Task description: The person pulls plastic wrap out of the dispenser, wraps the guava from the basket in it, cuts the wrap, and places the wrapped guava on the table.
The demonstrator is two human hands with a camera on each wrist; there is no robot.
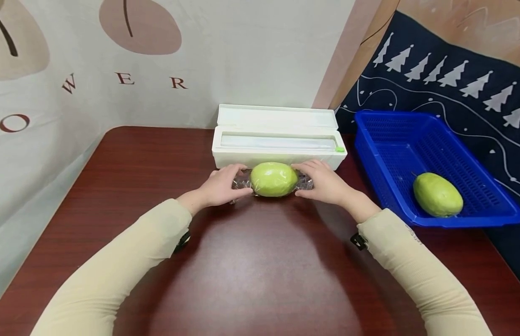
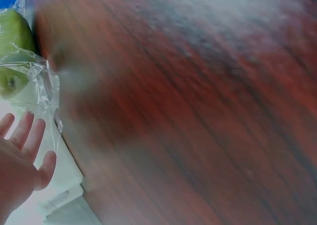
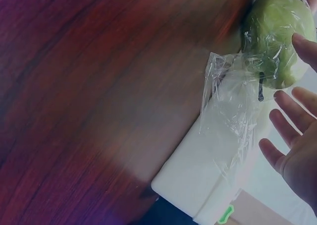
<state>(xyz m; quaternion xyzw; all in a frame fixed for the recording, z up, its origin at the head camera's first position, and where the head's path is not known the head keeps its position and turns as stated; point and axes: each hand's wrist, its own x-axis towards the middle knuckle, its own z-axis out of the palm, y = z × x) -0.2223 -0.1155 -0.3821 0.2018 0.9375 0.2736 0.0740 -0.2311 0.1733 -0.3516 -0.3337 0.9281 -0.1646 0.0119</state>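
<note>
A green melon point(image 1: 273, 179), loosely wrapped in clear plastic film point(image 1: 304, 182), lies in the middle of the table against the front of a white cling film box point(image 1: 281, 156). Crinkled film ends stick out on both sides of it. My left hand point(image 1: 224, 185) is beside the left film end, its fingers spread in the left wrist view. On the other side my right hand point(image 1: 325, 183) has thumb and fingers apart around the right film end. Film bunches near the melon's dark stem point(image 3: 261, 86) in the right wrist view.
A blue plastic basket point(image 1: 382, 186) stands at the right, with a second green melon point(image 1: 438, 194) in it. The box's lid point(image 1: 277, 116) is raised, and a green slider point(image 1: 340, 149) sits at its right end. A printed cloth point(image 1: 243, 60) hangs behind the dark red table point(image 1: 260, 270).
</note>
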